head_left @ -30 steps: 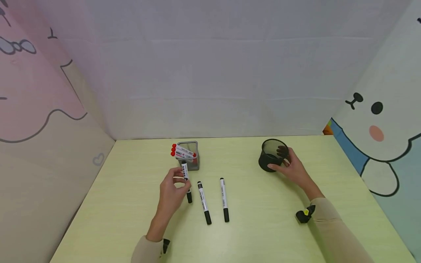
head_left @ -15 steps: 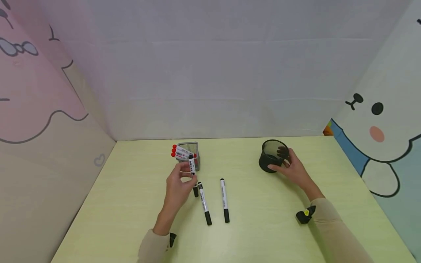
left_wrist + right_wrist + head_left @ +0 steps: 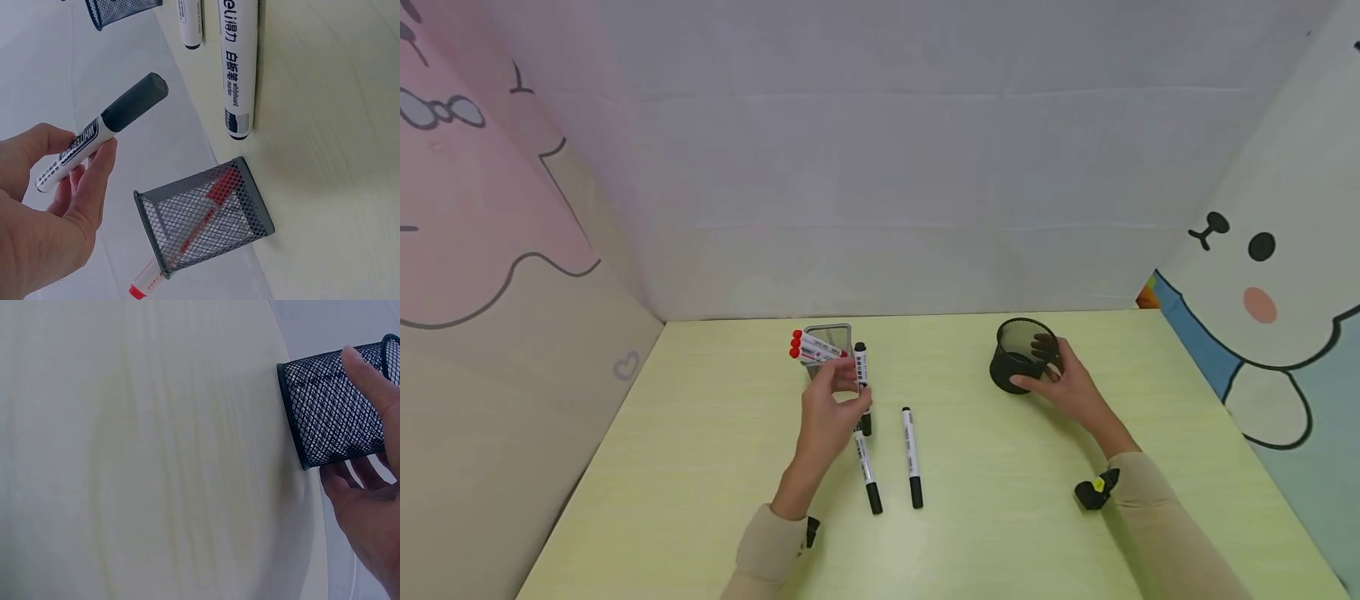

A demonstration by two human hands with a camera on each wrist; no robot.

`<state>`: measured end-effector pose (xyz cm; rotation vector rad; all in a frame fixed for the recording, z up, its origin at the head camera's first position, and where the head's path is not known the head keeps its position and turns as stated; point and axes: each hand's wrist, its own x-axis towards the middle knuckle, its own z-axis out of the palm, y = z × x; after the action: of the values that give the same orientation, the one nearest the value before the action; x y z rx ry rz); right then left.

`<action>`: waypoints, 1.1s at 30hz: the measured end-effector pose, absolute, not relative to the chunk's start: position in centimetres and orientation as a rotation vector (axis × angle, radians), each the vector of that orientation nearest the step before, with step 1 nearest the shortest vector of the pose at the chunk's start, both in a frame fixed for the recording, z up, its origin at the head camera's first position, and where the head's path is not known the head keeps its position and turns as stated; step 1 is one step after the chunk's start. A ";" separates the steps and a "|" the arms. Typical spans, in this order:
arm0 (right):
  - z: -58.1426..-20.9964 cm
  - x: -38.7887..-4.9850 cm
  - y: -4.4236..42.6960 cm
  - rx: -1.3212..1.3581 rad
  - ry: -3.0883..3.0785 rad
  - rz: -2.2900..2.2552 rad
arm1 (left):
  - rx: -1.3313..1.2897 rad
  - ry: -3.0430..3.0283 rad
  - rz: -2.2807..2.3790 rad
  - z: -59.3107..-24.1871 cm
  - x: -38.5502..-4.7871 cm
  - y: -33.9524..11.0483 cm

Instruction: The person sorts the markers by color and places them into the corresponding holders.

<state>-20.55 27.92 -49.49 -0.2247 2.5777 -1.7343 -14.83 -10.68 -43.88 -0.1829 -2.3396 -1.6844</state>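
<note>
My left hand pinches a black-capped whiteboard marker between thumb and fingers, raised off the table. In the head view it stands near upright, its lower end in front of another black-capped marker lying on the table. To the right of that lies one more black-capped marker. At the right, my right hand grips a round black mesh pen holder, thumb on the near side and fingers around the far side. The holder stands upright on the table. No pens show inside it.
Just behind my left hand stands a square grey mesh pen holder, partly hidden by the hand in the head view. Several red-capped markers lean in it toward the left. A white cloth wall borders the table's back edge.
My left hand has carried its marker rightward and slightly away from me, from in front of the square holder to above the left lying marker. My right hand and the round holder stay put.
</note>
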 end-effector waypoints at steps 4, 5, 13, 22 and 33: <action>-49.4 -20.5 28.0 -0.220 2.561 -1.745 | -0.228 -2.321 -1.714 -44.0 -15.1 -10.1; -49.4 -20.4 28.0 -0.221 2.557 -1.752 | -0.241 -2.315 -1.722 -44.1 -15.2 -9.9; -49.3 -20.3 27.9 -0.229 2.549 -1.784 | -0.329 -2.268 -1.751 -43.6 -15.8 -8.1; -49.5 -20.4 28.0 -0.233 2.567 -1.784 | -0.394 -2.225 -1.777 -43.0 -16.7 -6.0; -49.5 -20.6 27.9 -0.243 2.559 -1.801 | -0.494 -2.227 -1.701 -42.9 -18.1 -4.3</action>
<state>-20.60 27.94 -49.51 -0.2431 2.5591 -1.8006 -18.10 -4.32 -42.88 -0.4937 -2.2268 -1.7013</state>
